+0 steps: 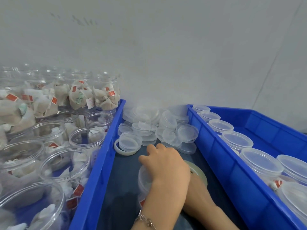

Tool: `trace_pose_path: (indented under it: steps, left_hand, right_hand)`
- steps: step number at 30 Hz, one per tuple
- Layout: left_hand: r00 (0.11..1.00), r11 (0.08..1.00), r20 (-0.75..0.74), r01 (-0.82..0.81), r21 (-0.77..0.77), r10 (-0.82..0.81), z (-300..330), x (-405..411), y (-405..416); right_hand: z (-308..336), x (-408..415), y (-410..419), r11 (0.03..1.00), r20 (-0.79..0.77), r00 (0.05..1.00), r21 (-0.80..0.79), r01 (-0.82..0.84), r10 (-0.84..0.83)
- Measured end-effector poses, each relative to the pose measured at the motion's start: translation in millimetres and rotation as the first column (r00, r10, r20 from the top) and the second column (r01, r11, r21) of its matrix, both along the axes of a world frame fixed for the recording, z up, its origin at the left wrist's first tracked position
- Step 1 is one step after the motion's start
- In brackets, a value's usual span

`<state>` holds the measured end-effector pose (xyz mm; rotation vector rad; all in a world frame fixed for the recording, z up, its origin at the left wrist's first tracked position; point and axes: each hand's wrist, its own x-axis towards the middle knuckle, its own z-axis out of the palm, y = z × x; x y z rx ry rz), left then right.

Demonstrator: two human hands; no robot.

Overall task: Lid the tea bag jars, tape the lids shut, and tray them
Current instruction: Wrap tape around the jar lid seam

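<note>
The left hand [166, 165] presses its curled grip onto the lidded jar [145, 178]; the right hand's grip is hidden, state indeterminable.

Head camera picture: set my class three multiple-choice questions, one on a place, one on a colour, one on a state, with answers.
1. Where is the pile of loose lids?
A in the left tray
B between the two trays
C on the floor
2. What colour are the trays?
A blue
B red
C green
3. The jars in the left tray are:
A lidded
B taped
C open

Answers: B, the lids lie between the trays; A, the left tray and right tray are blue; C, those jars show open mouths.
</note>
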<state>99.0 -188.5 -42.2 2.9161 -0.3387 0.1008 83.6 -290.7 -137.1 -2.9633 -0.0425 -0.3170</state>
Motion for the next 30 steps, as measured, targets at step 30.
trace_pose_path:
  steps: [30]
  left_hand:
    - [0.955, 0.702, -0.178, -0.296, -0.648, 0.238, -109.1, 8.6, 51.5]
  right_hand:
    - [225.0, -35.6, -42.0, 0.799, 0.556, 0.64, 0.58, 0.159, -0.53]
